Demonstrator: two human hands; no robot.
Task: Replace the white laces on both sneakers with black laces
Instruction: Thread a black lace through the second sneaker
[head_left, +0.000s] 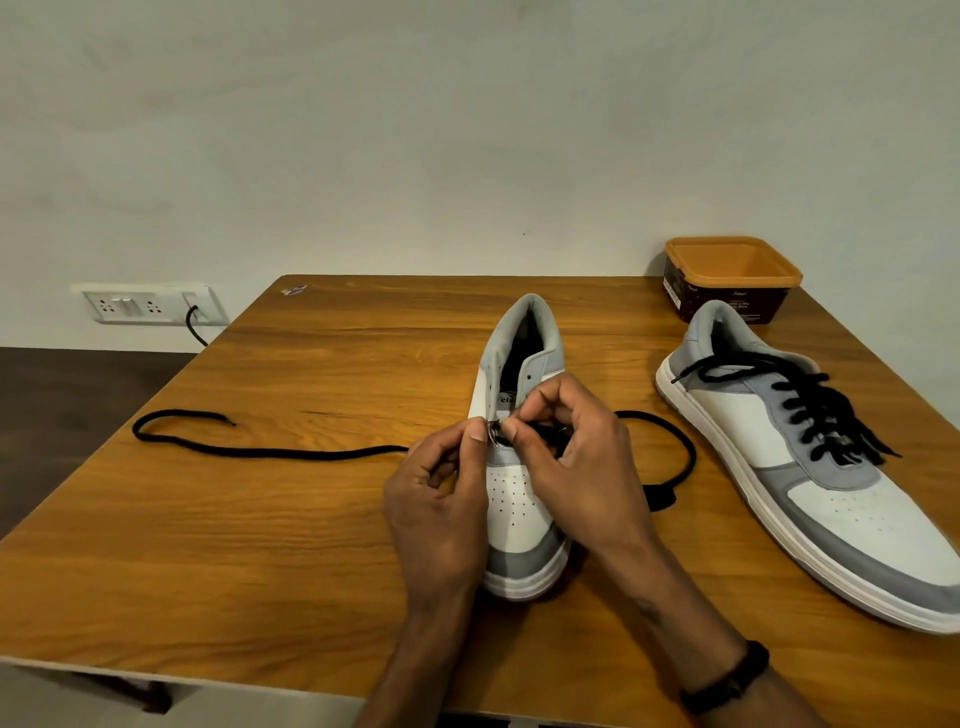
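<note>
Left hand (441, 499) curled, pinching sneaker (517, 467) eyelet edge, right hand (576, 457) curled, pinching black lace (270, 451) there.

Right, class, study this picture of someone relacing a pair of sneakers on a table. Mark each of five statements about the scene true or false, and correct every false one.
1. The sneaker on the right already has a black lace threaded through it. True.
2. Both hands are working at the sneaker in the middle. True: the left hand and right hand pinch at its lower eyelets.
3. The loose black lace lies wholly on one side of that sneaker. False: it trails out to both sides.
4. The orange tub stands at the near edge of the table. False: it stands at the far right corner.
5. A white lace lies on the table. False: none is visible.
</note>
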